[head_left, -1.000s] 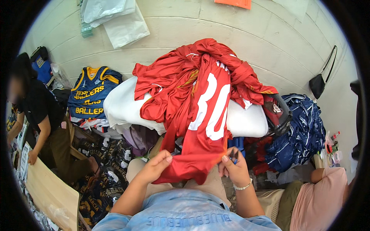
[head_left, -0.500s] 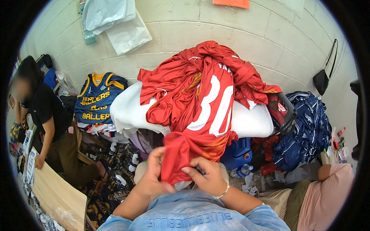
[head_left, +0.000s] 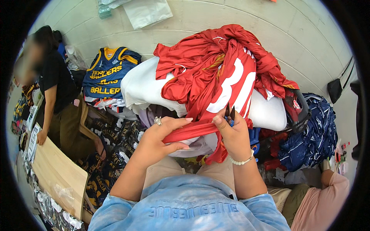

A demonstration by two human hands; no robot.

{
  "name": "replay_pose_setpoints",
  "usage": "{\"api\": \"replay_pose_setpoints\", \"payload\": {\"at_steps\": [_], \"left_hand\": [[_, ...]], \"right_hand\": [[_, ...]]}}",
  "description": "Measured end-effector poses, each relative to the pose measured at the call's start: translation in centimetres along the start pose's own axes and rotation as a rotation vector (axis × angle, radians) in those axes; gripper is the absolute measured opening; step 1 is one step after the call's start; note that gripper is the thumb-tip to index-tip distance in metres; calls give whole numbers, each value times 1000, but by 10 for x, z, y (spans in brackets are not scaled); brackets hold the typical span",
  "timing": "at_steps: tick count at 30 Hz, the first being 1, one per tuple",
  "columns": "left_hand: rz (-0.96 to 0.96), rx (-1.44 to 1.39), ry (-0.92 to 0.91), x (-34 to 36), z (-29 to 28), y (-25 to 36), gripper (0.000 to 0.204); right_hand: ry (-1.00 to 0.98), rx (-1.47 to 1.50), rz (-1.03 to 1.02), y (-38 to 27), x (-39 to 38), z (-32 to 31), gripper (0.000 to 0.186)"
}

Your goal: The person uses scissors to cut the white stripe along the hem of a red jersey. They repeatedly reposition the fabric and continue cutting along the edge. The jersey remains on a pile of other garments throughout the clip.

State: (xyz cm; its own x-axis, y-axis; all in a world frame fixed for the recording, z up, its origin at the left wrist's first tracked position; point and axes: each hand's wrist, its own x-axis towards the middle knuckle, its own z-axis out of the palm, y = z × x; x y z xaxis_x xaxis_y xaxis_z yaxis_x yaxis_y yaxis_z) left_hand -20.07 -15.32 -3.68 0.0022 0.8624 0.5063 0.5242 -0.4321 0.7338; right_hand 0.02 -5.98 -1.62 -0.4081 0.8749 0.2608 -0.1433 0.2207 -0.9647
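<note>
A red jersey (head_left: 225, 92) with large white digits is heaped over a white padded surface, its near edge pulled toward me. My left hand (head_left: 160, 134), a ring on one finger, grips a folded stretch of that edge between thumb and fingers. In my right hand (head_left: 237, 136) is a small pair of thread snips (head_left: 231, 114), dark pointed blades up and slightly apart, with a bit of blue at the handle. The same hand pinches the other end of the stretched red edge. Part of the snips is hidden by my fingers.
A navy and yellow jersey (head_left: 110, 73) lies left of the white padding (head_left: 142, 88). Navy garments (head_left: 308, 134) are piled at right. A person in black (head_left: 58, 84) stands at far left by a wooden board (head_left: 58, 177); another in pink (head_left: 325, 200) is at lower right.
Both hands have moved up and apart, stretching the red edge between them. The snips' blades now show above my right hand. The view has shifted a little.
</note>
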Motion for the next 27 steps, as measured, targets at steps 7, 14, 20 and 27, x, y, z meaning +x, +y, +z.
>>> {"api": "replay_pose_setpoints", "payload": {"at_steps": [7,14,20,27], "left_hand": [[-12,-135,122,6,1,-2,24],[-244,-496,488,4,-15,-25,18],[-273,-807,828,1,-49,-56,16],[-377,-259,420,-21,-54,-85,12]], "right_hand": [[-216,-541,-207,5,0,5,29],[201,-975,-341,15,0,-54,35],[499,-1045,-180,-14,-27,-136,27],[639,-635,-350,-129,-6,-188,14]]}}
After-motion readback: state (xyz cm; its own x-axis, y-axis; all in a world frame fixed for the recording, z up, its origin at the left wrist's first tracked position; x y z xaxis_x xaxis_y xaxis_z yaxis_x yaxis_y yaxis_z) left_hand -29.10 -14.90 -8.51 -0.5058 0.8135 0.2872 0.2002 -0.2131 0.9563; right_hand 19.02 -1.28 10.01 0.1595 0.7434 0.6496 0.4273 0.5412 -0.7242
